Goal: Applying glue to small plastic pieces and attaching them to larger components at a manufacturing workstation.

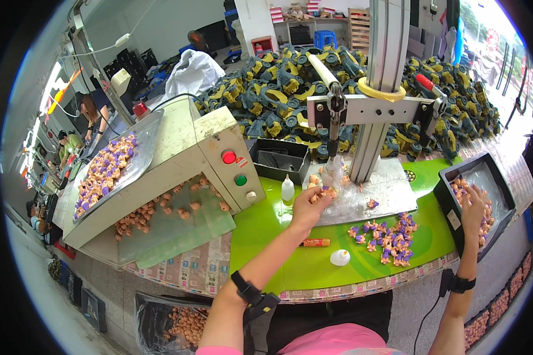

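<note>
Pink cloth [337, 343] at the lower edge lies nearest the camera, with both forearms rising from beside it, each wearing a dark wrist strap. Left hand [307, 207]: fingers closed on a small orange figure [321, 192], held at the foot of a vertical press tool [334, 127] over the grey base plate [391, 183]. Right hand [474, 208]: reaching into a black bin [450, 192] of orange figures at the right of the bench; whether its fingers have closed on one cannot be told (the palm faces away). Between the hands, on the green bench top [266, 225], lies a loose heap of purple-and-orange figures [388, 234], with a white cap [340, 257], an orange tube [317, 242] and a small white bottle [287, 189] nearby. Farther left stands a beige machine [207, 148] with red and green buttons and a tray of figures [103, 171]. Behind the press, dark blue-and-yellow toy parts [272, 100] are piled high.
</note>
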A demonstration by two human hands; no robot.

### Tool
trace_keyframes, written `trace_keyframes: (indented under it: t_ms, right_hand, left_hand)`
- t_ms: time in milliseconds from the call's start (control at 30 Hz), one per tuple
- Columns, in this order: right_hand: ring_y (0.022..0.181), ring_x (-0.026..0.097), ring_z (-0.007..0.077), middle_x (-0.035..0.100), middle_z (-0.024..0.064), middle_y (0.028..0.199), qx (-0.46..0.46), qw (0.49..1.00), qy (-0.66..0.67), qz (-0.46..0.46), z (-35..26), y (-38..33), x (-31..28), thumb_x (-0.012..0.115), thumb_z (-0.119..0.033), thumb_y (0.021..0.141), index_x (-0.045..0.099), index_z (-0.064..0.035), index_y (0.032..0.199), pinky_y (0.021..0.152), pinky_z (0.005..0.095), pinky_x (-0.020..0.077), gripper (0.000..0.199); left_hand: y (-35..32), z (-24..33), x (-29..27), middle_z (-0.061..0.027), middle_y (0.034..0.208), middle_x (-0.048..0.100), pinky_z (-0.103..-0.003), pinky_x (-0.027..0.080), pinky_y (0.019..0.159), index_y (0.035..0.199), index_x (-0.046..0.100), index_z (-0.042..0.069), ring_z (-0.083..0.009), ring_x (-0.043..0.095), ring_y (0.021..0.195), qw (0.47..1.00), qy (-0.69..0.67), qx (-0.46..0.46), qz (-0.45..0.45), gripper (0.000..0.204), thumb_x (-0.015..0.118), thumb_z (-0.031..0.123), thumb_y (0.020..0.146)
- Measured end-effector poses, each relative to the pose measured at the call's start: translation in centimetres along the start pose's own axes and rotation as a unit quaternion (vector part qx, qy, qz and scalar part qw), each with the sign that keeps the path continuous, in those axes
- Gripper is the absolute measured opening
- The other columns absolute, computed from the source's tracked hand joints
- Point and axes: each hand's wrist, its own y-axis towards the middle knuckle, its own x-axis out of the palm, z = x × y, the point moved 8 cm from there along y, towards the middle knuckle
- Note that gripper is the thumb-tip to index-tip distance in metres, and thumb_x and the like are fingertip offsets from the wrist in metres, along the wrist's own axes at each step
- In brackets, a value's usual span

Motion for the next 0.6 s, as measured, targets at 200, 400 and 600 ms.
trace_keyframes:
  t_ms: [200,400,600]
  right_hand:
    - [0.096,0.062,0.0322,0.066,0.0161,0.101,-0.139,0.946,0.253,-0.148,-16.6,-0.7,-0.4,0.064,-0.002,0.08,0.067,0.0012,0.093,0.086,0.0374,0.0474,0.014]
    - [0.086,0.063,0.0316,0.067,0.0151,0.09,-0.26,0.876,0.367,-0.175,-28.0,-1.0,-2.7,0.065,0.003,0.076,0.067,0.0005,0.089,0.078,0.0376,0.0488,0.014]
    - [0.084,0.062,0.0313,0.065,0.0166,0.094,-0.326,0.847,0.417,-0.041,-34.1,2.0,-6.9,0.062,0.007,0.078,0.065,0.0032,0.093,0.075,0.0363,0.0486,0.016]
  left_hand:
    - [2.5,0.7,-0.6,-0.0027,0.085,0.047,-0.027,0.041,0.07,0.095,0.072,0.008,-0.0141,0.047,0.076,0.964,0.186,0.164,0.099,0.022,0.076,0.014,0.074]
    - [2.4,1.1,-1.2,-0.0059,0.082,0.049,-0.031,0.043,0.071,0.096,0.071,0.012,-0.0212,0.048,0.074,0.922,0.27,0.245,0.129,0.025,0.076,0.019,0.072]
    - [-0.2,2.6,1.3,-0.0143,0.102,0.051,-0.04,0.046,0.081,0.105,0.063,0.004,-0.0332,0.057,0.098,0.913,0.268,0.295,0.081,0.025,0.064,0.013,0.082]
